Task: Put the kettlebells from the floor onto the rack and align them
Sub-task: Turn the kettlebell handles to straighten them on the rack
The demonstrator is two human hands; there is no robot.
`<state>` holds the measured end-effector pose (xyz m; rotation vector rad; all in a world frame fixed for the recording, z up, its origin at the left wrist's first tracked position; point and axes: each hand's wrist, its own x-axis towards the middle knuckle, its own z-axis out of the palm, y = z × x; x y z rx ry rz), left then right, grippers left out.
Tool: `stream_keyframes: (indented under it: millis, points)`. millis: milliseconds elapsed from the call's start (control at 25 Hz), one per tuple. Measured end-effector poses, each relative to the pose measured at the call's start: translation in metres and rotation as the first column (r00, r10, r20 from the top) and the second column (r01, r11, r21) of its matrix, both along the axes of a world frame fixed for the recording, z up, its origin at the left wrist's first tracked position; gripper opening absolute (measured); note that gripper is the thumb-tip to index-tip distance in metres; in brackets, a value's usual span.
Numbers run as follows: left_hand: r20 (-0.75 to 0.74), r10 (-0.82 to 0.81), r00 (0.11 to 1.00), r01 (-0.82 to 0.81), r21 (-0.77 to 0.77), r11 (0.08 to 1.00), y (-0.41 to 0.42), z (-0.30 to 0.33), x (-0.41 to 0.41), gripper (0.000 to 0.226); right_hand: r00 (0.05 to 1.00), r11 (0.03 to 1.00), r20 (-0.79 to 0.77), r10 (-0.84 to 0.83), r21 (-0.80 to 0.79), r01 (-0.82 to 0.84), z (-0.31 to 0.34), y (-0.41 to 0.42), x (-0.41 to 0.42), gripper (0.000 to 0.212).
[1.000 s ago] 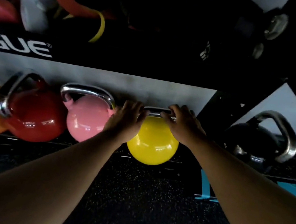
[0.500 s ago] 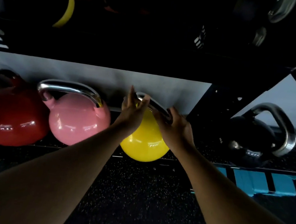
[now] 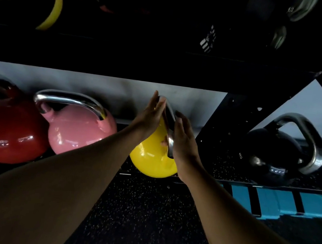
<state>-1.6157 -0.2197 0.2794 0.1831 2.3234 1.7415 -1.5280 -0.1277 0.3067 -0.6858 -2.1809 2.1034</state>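
Note:
A yellow kettlebell (image 3: 150, 161) sits on the low shelf of the black rack (image 3: 236, 180), its steel handle (image 3: 169, 121) turned edge-on toward me. My left hand (image 3: 149, 116) lies flat against the handle's left side, fingers straight and pointing up. My right hand (image 3: 182, 139) presses flat on the handle's right side, fingers also extended. Neither hand wraps the handle. Left of the yellow one stand a pink kettlebell (image 3: 79, 131) and a red kettlebell (image 3: 7, 128). A black kettlebell (image 3: 270, 154) rests beyond the rack's upright, at the right.
The rack's upper shelf beam (image 3: 143, 62) hangs low over the kettlebells. A slanted black upright (image 3: 230, 120) stands just right of my hands. Yellow and red resistance bands (image 3: 54, 7) lie on the upper shelf. Blue blocks (image 3: 280, 203) sit on the speckled rubber floor (image 3: 144, 211).
Both hands let go of the yellow kettlebell's handle and flattened against its sides. The handle has swung from lying crosswise to pointing edge-on toward me. The view has shifted right.

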Motion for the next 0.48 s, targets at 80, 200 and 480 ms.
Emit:
stream_keyframes:
  millis: [80,200,480]
  points:
    - [-0.054,-0.002,0.999,0.0,-0.035,0.999,-0.001,-0.001,-0.007,0.052,1.0,0.999,-0.012,-0.011,-0.041,0.01,0.002,-0.01,-0.003,0.033]
    - [-0.037,-0.034,0.999,0.032,-0.045,0.998,-0.002,-0.004,-0.017,0.052,0.999,0.997,-0.028,-0.041,-0.071,0.039,0.003,-0.027,-0.006,0.036]
    - [0.016,0.0,1.0,-0.001,0.064,0.998,-0.006,0.002,-0.018,0.049,0.995,0.988,-0.041,-0.086,-0.134,0.079,0.002,-0.037,-0.009,0.04]
